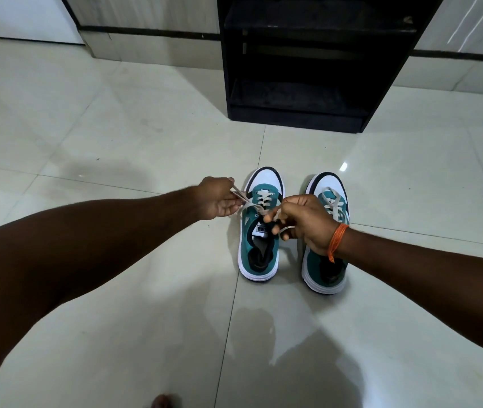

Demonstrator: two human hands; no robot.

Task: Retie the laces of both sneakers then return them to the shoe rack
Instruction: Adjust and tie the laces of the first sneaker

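both hands on the laces of the left-hand sneaker

from the head camera i see two teal and white sneakers side by side on the floor (116, 136), toes pointing toward the shoe rack (299, 107). the rack is black, stands against the wall just beyond the toes, and the shelves i can see are dark and hard to read.

my left hand (216, 198) is closed around one pale lace end (241, 197) and holds it out to the left of the left-hand sneaker (259, 248). my right hand (305, 222) is curled over the other lace end (277, 214), fingers pinched, above the gap between the pair. the two ends meet at a crossing over the tongue of that sneaker.

the right-hand sneaker (324, 275) sits just beside it, partly covered by my right wrist. its laces (333, 201) lie loose across the top; i cannot tell whether they are tied.

an orange thread band (337, 240) circles the right wrist.
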